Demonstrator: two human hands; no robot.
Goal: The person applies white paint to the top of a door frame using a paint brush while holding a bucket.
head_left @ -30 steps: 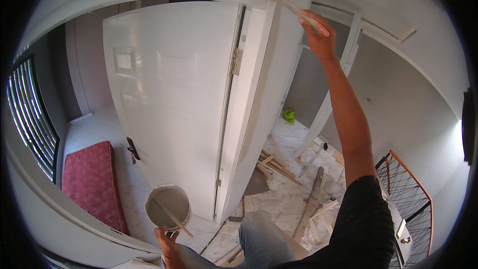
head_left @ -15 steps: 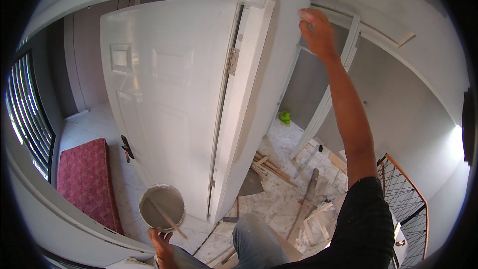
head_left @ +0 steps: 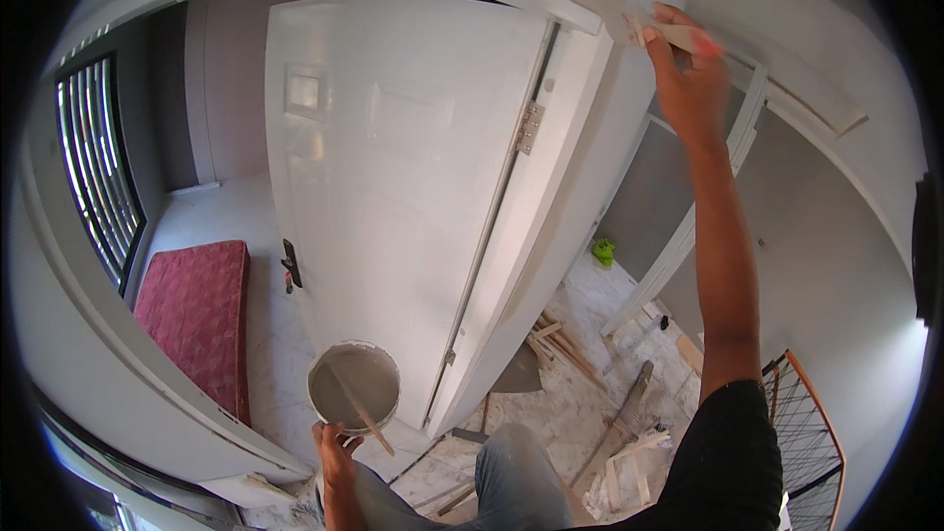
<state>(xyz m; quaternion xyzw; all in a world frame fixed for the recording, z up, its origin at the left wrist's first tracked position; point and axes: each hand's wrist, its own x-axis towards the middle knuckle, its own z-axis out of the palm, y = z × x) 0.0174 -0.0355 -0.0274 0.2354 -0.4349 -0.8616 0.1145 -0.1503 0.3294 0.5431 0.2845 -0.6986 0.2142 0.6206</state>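
Observation:
My right arm reaches up. My right hand [head_left: 685,69] pinches a short flat tool [head_left: 678,36] with a pale handle and a reddish end. The tool's flat end is against the wall beside the door frame's upper corner; blur hides its exact kind. Low on the left, my left hand [head_left: 336,444] is closed at the near rim of a round bucket [head_left: 397,379]. Smooth grey material fills much of the bucket, and a wooden stick [head_left: 366,410] leans in it across the rim. A damp-looking beige band runs along the wall next to the white door frame [head_left: 578,88].
A white panelled door [head_left: 403,167] stands ajar behind the bucket. Beyond it lies a red patterned mattress [head_left: 197,320]. Wood strips [head_left: 565,349], a shovel-like blade [head_left: 519,374] and debris cover the floor at right. A stair railing [head_left: 816,413] borders the far right.
My right hand has come to the wall near the frame's corner, and the tool now shows in it. The view has turned, shifting the scene rightward. My left hand stays at the bucket.

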